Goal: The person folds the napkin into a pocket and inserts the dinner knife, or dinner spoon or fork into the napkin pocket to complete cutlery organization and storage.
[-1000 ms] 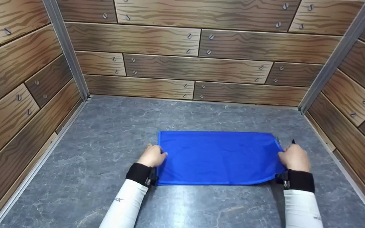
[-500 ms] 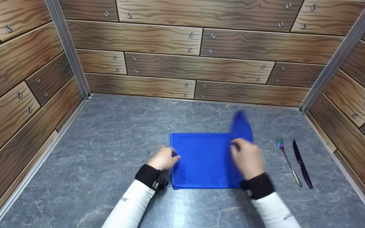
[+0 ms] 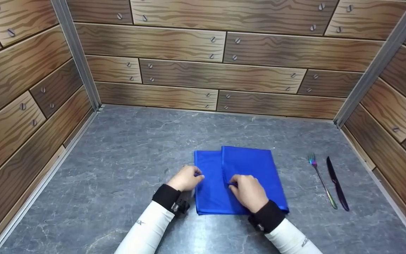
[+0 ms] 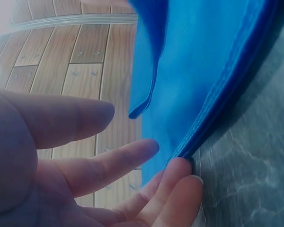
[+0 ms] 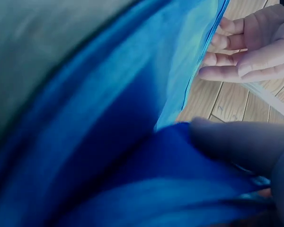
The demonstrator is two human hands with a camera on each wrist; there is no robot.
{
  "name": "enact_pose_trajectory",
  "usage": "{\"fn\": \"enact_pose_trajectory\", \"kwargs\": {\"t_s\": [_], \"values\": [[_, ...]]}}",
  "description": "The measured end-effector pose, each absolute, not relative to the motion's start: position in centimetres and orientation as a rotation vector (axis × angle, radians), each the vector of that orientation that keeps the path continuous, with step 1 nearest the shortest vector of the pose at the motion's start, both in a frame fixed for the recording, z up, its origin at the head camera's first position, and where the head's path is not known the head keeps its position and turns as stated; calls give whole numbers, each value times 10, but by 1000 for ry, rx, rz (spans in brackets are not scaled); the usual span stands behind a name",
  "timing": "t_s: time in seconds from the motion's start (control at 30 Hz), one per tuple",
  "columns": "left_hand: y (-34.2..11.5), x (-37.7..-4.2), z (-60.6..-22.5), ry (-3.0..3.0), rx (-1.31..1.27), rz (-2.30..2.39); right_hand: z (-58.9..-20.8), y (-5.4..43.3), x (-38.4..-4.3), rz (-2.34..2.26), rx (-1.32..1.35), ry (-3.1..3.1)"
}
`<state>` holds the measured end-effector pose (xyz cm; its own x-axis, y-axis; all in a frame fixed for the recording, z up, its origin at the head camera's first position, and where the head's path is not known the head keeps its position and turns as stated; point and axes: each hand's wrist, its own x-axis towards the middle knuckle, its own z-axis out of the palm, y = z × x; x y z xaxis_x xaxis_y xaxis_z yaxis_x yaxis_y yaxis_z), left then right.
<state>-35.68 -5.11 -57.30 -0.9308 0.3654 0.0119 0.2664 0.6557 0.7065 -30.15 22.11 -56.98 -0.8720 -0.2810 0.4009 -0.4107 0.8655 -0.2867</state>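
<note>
A blue cloth (image 3: 208, 197) lies on the grey tabletop, its right part folded over toward the left. My right hand (image 3: 249, 192) pinches the left edge of the folded-over flap (image 3: 250, 162) between thumb and fingers. In the right wrist view the raised layer (image 5: 146, 161) bends up toward the thumb. My left hand (image 3: 186, 179) is at the cloth's left edge with thumb and fingers apart. Seen from the left wrist, the fingertips (image 4: 177, 172) touch the hemmed edge (image 4: 213, 99) and the thumb stands away from it.
To the right of the cloth lie a rainbow-coloured fork (image 3: 322, 181) and a dark knife (image 3: 337, 183), side by side. Wood-patterned walls (image 3: 174, 72) enclose the grey tabletop (image 3: 136, 141) at the back and both sides.
My right hand has carried the cloth's right end leftward over the rest, halving its spread and uncovering the fork and knife. My left hand has shifted slightly right along with the cloth's left edge.
</note>
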Motion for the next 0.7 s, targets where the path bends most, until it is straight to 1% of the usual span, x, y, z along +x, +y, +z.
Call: {"fn": "enact_pose_trajectory", "kwargs": {"t_s": [0.17, 0.2, 0.4, 0.7], "values": [[-51, -356, -570, 2755, 540, 1145, -568, 207, -302, 572, 581, -2620], [-51, -356, -570, 2757, 541, 1149, -574, 203, -306, 580, 583, -2618], [-51, -355, -568, 2750, 509, 1141, -576, 177, -307, 564, 674, -2612], [-53, -355, -571, 2776, 474, 1149, -585, 152, -303, 493, 721, -2598]]}}
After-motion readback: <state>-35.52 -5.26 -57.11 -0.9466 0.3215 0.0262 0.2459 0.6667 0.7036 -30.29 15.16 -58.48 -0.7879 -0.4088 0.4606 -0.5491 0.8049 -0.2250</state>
